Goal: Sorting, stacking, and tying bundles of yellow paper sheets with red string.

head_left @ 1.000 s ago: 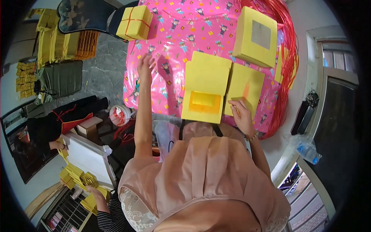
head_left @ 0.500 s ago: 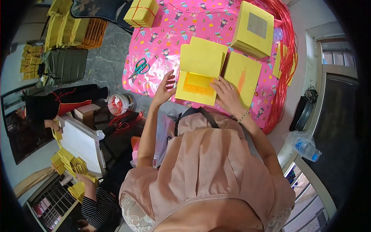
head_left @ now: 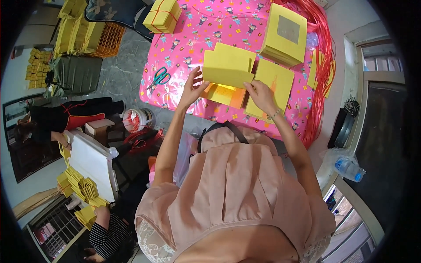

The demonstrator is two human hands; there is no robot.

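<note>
A yellow paper sheet (head_left: 228,70) is lifted at its near edge over a yellow sheet with an orange patch (head_left: 225,95). My right hand (head_left: 263,95) pinches the lifted sheet's near right corner between thumb and fingers. At the left edge my left hand (head_left: 191,89) stands with fingers apart, its thumb close to the sheet's corner; whether it touches cannot be made out. To the right lies another yellow stack (head_left: 276,83) with an orange smear, partly behind my right hand. A thick stack of yellow paper (head_left: 280,48) with a grey square on top sits beyond it.
Teal-handled scissors (head_left: 160,78) lie on the pink patterned tablecloth (head_left: 184,44). A tied yellow bundle (head_left: 162,17) is at the far left, and red strands (head_left: 322,83) hang along the right edge. At left, two people handle yellow paper near a white stack (head_left: 92,162) and a bucket (head_left: 138,118).
My right hand has moved from lying on the orange-patched sheet to gripping the yellow sheet's corner, whose near edge is now raised and folded toward me. My left hand has come slightly farther away from me.
</note>
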